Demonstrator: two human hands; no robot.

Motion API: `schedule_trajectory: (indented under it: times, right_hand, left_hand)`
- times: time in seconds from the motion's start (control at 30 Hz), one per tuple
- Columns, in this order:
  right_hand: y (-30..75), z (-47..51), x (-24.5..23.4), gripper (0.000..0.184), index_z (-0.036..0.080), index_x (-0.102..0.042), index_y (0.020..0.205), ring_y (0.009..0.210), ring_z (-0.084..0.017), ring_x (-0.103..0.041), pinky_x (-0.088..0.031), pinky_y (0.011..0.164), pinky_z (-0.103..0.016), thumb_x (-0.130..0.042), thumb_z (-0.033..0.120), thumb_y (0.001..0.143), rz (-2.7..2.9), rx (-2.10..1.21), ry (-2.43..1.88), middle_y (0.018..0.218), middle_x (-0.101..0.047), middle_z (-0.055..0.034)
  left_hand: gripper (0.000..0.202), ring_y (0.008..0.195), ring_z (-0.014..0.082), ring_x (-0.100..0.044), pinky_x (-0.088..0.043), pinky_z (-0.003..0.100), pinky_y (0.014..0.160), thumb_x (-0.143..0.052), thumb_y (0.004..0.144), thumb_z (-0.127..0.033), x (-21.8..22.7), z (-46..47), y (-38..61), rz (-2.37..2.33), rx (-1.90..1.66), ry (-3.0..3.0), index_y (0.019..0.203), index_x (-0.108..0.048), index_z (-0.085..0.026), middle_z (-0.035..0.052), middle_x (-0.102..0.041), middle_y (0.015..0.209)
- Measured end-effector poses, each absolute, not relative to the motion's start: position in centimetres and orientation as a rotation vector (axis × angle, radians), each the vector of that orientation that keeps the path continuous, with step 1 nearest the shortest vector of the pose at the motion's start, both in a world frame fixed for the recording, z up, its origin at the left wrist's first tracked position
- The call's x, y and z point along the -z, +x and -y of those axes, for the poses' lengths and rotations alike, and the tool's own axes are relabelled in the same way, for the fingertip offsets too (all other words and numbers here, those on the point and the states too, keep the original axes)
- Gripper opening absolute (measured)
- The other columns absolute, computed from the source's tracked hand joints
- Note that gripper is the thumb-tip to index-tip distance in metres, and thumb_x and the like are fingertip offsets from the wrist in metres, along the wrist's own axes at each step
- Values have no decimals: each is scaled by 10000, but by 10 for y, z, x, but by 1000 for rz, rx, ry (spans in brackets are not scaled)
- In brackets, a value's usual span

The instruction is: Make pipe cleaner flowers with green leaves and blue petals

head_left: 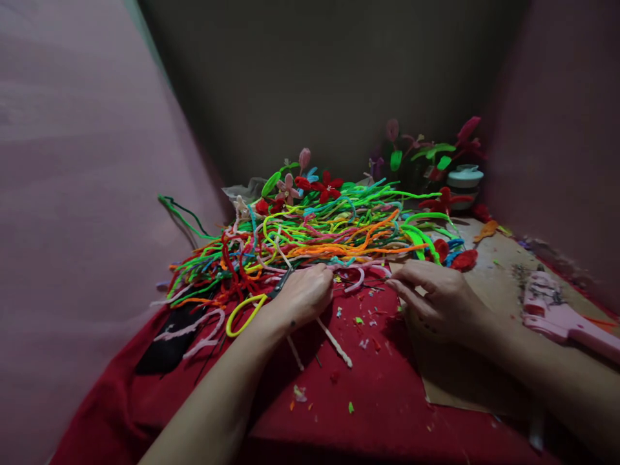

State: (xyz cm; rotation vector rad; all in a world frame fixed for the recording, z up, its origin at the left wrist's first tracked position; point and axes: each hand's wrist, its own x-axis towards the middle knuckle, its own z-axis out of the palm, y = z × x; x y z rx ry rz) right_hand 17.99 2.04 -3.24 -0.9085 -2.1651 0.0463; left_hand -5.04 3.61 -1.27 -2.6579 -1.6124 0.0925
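My left hand [310, 294] is closed in front of a heap of coloured pipe cleaners [339, 226], its fingertips hidden from me. My right hand [438, 297] pinches thumb and forefinger at the end of a thin pink pipe cleaner [363, 267], which runs across toward the left hand. Below it, a short pink curved piece [357, 284] lies between the hands. Scissors with a yellow handle [246, 316] rest beside my left wrist, partly covered by it. White pipe cleaner lengths [335, 342] stick out beneath the left hand.
A brown board [460, 384] lies under my right forearm, with a pink glue gun [557, 316] farther right. Fuzzy flowers [327, 187] and a blue-lidded jar [465, 181] stand at the back. Scraps litter the red cloth [378, 387]. A black flat object [167, 339] lies left.
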Motion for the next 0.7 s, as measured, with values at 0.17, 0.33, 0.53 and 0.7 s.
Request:
schedule_trajectory:
  times: [0.17, 0.33, 0.53, 0.7]
  right_hand:
    - [178, -21, 36, 124, 147, -609, 837, 661, -161, -552, -435, 621, -280, -485, 154, 839, 2195, -74, -862, 693, -591, -57]
    - [175, -19, 37, 150, 144, -614, 931, 767, -169, -599, -477, 690, -276, -509, 129, 826, 2194, -49, -792, 813, -639, -81]
    - [172, -18, 42, 248, 158, -622, 1029, 911, -202, -601, -488, 773, -318, -492, 107, 823, 2310, 97, -692, 963, -653, -108]
    - [168, -18, 42, 207, 176, -643, 845, 935, -225, -583, -469, 813, -371, -450, 101, 843, 2439, 177, -553, 764, -658, -64]
  left_hand:
    - [205, 773, 193, -601, -429, 288, 659, -366, 835, -218, 7, -25, -46, 1604, 3, -2603, 895, -559, -181, 73, -641, 890]
    - [167, 676, 132, -540, -395, 238, 632, -423, 825, -259, 2, -25, -45, 1660, 322, -2877, 775, -562, -181, 20, -611, 764]
    - [120, 592, 96, -473, -342, 201, 552, -505, 772, -235, 4, -14, -35, 1661, 517, -3259, 743, -587, -154, -21, -553, 637]
    - [92, 588, 95, -467, -335, 201, 546, -565, 739, -247, 14, -8, -24, 1744, 674, -3340, 720, -578, -157, -24, -548, 629]
